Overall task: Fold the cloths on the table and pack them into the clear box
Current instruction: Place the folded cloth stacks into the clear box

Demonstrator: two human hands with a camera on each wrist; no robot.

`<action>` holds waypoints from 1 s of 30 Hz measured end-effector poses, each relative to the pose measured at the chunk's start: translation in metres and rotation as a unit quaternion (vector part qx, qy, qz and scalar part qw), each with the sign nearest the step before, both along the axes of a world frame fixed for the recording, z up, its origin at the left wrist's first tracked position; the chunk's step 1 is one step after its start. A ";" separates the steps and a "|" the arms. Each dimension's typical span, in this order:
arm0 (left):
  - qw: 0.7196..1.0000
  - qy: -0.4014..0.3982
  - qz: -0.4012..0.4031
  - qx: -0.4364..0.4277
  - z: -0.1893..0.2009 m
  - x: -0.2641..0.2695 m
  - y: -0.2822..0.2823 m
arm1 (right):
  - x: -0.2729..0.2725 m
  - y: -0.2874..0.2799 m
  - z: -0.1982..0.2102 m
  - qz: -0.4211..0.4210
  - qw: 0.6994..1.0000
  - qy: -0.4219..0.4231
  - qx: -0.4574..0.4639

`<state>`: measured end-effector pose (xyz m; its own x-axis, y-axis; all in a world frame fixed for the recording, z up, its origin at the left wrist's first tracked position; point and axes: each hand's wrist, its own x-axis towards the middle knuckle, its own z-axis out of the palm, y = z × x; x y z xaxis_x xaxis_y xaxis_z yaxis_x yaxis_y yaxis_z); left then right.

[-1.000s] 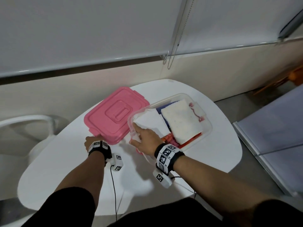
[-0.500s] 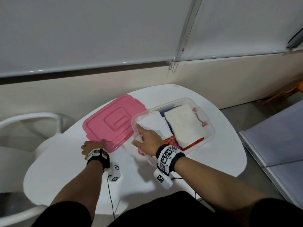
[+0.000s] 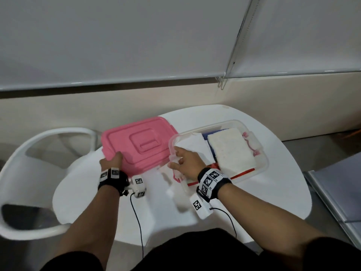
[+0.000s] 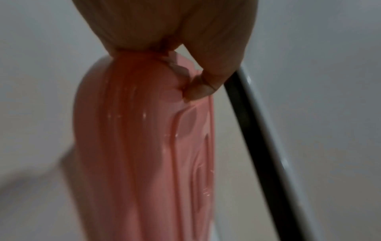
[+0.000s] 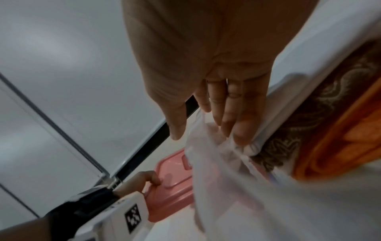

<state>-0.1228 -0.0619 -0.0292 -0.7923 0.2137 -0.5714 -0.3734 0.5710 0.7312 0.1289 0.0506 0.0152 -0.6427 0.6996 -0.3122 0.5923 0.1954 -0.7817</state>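
Here, left hand (image 3: 111, 160) gripping pink lid (image 3: 136, 142), right hand (image 3: 186, 163) flat on clear box (image 3: 261, 163).

i see bare forearms running out of short black sleeves (image 3: 64, 261). behind my left hand (image 3: 111, 162) a black wrist strap (image 3: 112, 179) carries white square-coded tags and a small white camera block (image 3: 139, 184). behind my right hand (image 3: 188, 165), the same black band (image 3: 214, 182), bigger coded tags, another white block (image 3: 201, 207). thin black cables (image 3: 136, 218) trail from both blocks.
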 end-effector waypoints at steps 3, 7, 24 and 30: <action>0.993 0.066 0.069 0.072 0.042 0.004 0.012 | 0.012 0.009 0.004 -0.053 0.994 0.077 -0.063; 0.970 0.091 0.148 0.169 0.090 0.018 0.026 | 0.044 0.029 0.027 -0.146 0.970 0.174 -0.082; 0.987 0.117 -0.081 0.078 0.075 0.195 0.056 | 0.224 0.120 0.015 -0.302 0.946 0.106 0.057; 0.956 0.233 -0.136 -0.116 0.047 0.219 0.052 | 0.244 0.107 -0.010 -0.288 0.946 0.066 0.137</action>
<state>0.0960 -0.0102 0.0179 -0.9056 0.3576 -0.2280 0.1464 0.7681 0.6233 0.3732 0.1576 0.0056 -0.1517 0.9883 -0.0119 0.5632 0.0766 -0.8228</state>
